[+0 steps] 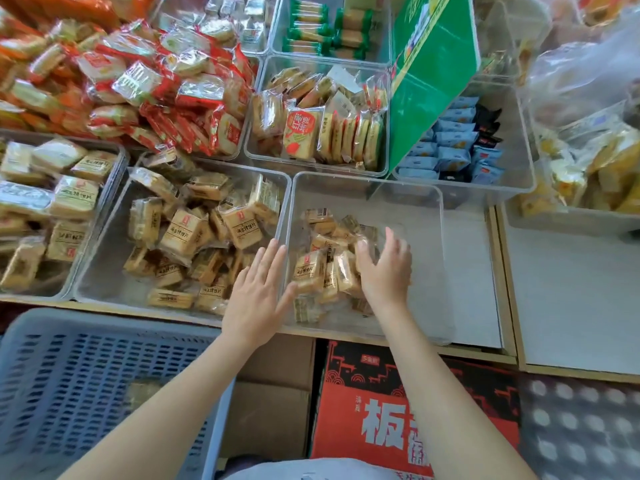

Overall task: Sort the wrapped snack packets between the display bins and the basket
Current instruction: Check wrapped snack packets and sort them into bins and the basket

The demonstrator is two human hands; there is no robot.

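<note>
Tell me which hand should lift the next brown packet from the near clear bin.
Right. The right hand is already inside the clear bin, fingers on the brown packets. The left hand lies flat outside its wall.

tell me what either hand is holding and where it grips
Nothing is clearly held. The left hand lies open at the bin's edge; the right hand rests open on the packets.

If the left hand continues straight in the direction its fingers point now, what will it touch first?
Probably the clear wall shared by the two front bins. The left hand lies flat and open, fingers pointing up and slightly right, fingertips already at that wall. Depth is unclear; if it passes above, the tan packets come next.
</note>
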